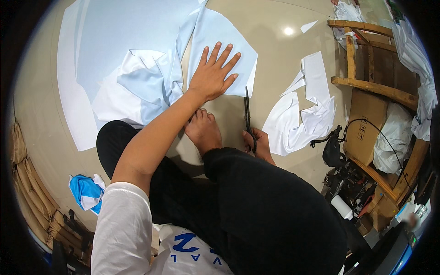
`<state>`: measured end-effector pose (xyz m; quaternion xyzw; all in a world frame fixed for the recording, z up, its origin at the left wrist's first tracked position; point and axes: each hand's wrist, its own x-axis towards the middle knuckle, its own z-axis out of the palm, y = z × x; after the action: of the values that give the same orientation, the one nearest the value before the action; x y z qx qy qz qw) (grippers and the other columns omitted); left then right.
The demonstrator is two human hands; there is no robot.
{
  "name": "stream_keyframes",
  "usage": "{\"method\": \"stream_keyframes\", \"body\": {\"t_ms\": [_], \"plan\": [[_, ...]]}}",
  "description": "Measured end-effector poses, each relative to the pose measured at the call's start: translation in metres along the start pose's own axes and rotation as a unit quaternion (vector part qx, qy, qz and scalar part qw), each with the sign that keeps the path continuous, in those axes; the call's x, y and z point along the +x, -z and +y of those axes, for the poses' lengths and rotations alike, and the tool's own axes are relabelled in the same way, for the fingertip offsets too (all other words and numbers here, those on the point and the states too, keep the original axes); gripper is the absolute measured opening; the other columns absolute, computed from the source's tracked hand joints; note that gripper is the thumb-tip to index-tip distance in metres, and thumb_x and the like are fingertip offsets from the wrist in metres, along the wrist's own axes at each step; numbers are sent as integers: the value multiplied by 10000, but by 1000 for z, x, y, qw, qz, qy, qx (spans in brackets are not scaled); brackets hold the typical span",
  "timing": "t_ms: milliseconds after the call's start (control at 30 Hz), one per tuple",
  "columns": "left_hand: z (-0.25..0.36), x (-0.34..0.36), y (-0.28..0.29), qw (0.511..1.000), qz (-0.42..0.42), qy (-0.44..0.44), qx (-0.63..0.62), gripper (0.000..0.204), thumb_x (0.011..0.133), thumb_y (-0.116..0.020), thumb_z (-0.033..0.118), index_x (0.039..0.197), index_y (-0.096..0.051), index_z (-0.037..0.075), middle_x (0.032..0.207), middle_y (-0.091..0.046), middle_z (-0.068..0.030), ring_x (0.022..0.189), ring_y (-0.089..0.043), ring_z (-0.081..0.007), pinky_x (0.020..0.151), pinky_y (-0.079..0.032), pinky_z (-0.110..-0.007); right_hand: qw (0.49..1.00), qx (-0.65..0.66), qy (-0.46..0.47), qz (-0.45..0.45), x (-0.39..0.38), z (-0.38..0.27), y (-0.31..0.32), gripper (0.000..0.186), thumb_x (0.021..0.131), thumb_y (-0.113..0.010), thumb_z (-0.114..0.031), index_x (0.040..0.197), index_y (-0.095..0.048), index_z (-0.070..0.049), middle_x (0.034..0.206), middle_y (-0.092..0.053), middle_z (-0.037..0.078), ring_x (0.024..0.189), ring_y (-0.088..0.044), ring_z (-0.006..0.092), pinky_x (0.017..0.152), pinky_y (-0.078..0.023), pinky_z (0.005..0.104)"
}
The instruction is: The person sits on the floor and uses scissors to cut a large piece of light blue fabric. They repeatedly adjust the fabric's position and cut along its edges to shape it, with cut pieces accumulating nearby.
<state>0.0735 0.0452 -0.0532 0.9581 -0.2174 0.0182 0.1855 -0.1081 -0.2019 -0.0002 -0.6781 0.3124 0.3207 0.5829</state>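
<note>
Cloth (213, 30) lay on the floor (284, 55) beneath the left hand (214, 72), palm down with fingers spread. To its right, the right hand (261, 144) gripped scissors (247, 113) by the handles, blades at the cloth's lower edge. Edge trimming seemed in hand; the next move likely called for holding the cloth still.

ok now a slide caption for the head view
Left hand spread on pale blue fabric, right hand holding dark scissors near its edge, white cloth lying on the floor.

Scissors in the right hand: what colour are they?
The scissors look black all over, seen in the head view, the only one here.
</note>
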Motion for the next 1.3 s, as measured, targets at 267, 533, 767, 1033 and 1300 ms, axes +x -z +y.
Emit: {"method": "stream_keyframes", "body": {"t_ms": [267,533,767,1033,1300], "plan": [[0,0,-2,1000,-1,2,1,644,1155,-402,499,1749,-334,262,1823,-259,-115,1676,-191,-428,1357,-125,-627,1000,1,2,3,3,2,0,299,1022,-806,-249,845,-669,-51,671,-638,19,535,-568,101,483,-447,282],[1,0,-1,1000,-2,3,-1,649,1154,-408,500,1750,-330,255,1823,-255,-117,1679,-180,-428,1358,-124,-629,1000,-6,-1,15,4,4,0,287,1025,-798,-227,836,-669,-54,668,-633,12,532,-560,95,480,-442,279],[1,1,0,1000,-6,2,3,656,1150,-431,496,1750,-330,252,1819,-269,-119,1677,-186,-434,1351,-142,-640,1000,2,0,7,6,10,1,291,1025,-796,-226,824,-666,-61,665,-630,13,533,-570,98,477,-454,277],[1,1,1,1000,-7,2,4,656,1151,-428,498,1749,-333,244,1819,-262,-134,1673,-187,-449,1346,-146,-654,1000,15,1,-2,5,7,-1,296,1022,-796,-238,831,-667,-52,667,-626,19,539,-570,109,488,-457,291],[2,1,5,1000,-11,0,5,652,1155,-408,506,1744,-346,234,1823,-257,-131,1675,-179,-449,1348,-135,-652,1000,19,7,-5,7,-7,-9,305,1022,-786,-260,828,-661,-60,661,-602,7,546,-566,111,497,-450,294]]}}
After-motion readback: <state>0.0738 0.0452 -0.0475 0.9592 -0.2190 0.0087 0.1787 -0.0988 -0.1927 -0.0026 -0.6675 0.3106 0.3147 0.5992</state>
